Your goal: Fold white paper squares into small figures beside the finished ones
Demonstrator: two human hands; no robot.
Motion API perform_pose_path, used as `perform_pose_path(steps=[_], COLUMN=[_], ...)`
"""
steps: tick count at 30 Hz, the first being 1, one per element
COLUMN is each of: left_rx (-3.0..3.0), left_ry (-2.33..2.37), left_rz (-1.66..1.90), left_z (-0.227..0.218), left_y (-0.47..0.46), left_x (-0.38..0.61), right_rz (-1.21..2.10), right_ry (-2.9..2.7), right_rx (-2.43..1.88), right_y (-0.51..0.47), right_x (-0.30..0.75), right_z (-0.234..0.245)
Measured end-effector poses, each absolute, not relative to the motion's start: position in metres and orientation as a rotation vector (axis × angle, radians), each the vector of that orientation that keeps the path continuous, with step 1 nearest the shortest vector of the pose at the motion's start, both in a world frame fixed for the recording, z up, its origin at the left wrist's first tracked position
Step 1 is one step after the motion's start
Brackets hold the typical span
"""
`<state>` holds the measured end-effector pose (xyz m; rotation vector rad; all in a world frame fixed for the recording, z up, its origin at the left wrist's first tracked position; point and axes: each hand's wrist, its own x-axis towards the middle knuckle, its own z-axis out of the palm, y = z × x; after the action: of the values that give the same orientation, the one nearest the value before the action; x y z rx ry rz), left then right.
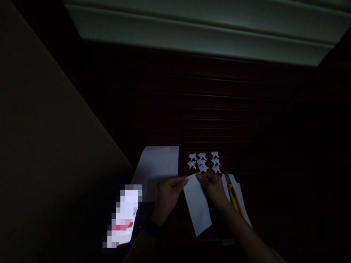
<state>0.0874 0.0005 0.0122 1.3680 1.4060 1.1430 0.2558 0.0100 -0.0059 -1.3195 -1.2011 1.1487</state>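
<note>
A narrow piece of white paper (196, 204) hangs between my hands, with a diagonal crease near its lower end. My left hand (169, 193) pinches its upper left corner between thumb and fingers. At the upper right corner, my right hand (213, 185) grips the same paper. Just beyond my fingers, several small folded white paper figures (202, 162) lie in three columns on the dark surface. A yellow utility knife (234, 199) rests right of my right forearm, on top of more white paper (241, 190).
White paper sheets (160, 164) lie at the left behind my left hand. A lit, pixelated screen (126, 215) glows left of my wrist. A dark ribbed panel (197, 102) rises behind the work surface, and a pale wall (49, 109) stands at the left. The room is dim.
</note>
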Motion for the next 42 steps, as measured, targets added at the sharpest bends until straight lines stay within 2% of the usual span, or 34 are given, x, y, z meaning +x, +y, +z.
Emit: perform_pose_path(steps=[11, 23, 42], left_rx=[1.38, 1.401, 1.236], left_ry=[1.362, 1.584, 1.413], left_rz=[1.12, 1.134, 1.207], left_z=[0.012, 0.025, 0.025], left_y=[0.002, 0.005, 0.006], left_x=[0.087, 0.076, 0.076], right_rz=[1.206, 1.228, 1.1], right_ry=[-1.084, -1.205, -1.332], right_rx=[-1.247, -1.274, -1.347], right_y=[0.013, 0.01, 0.007], right_x=[0.256, 0.256, 0.252], right_z=[-0.015, -0.012, -0.005])
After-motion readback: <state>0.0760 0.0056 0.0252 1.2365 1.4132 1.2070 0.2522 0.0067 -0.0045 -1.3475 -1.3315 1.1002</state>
